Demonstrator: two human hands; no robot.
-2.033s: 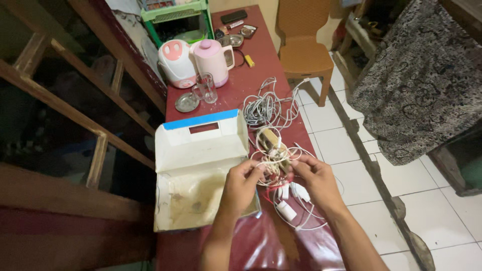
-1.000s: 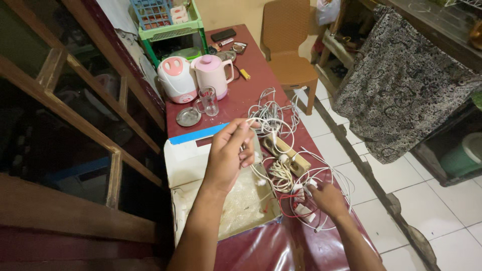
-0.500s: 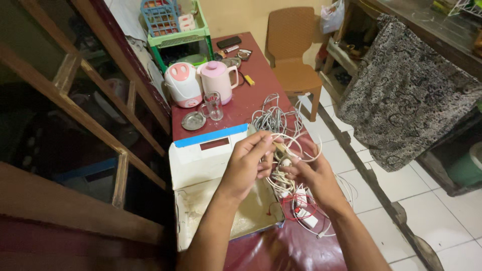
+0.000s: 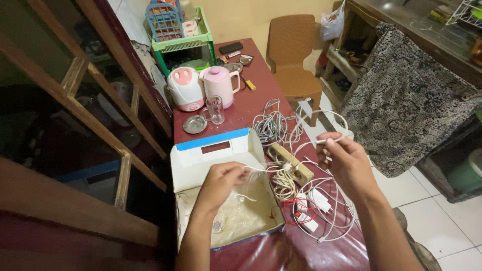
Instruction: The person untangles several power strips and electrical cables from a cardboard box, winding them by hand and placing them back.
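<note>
Pinching a white cable point(image 4: 261, 169) between thumb and fingertips, the left hand point(image 4: 219, 183) is hovering over the open box point(image 4: 211, 155). That cable is running rightward from those fingers, over the power strip point(image 4: 292, 161), up to the right hand point(image 4: 346, 161), which is gripping the cable's other stretch between thumb and forefinger, remaining fingers curled. Below the right fingers, adapters point(image 4: 315, 200) and tangled wires are lying on the red table point(image 4: 251, 103). Beyond both hands, a grey cord bundle point(image 4: 271, 125) is resting.
</note>
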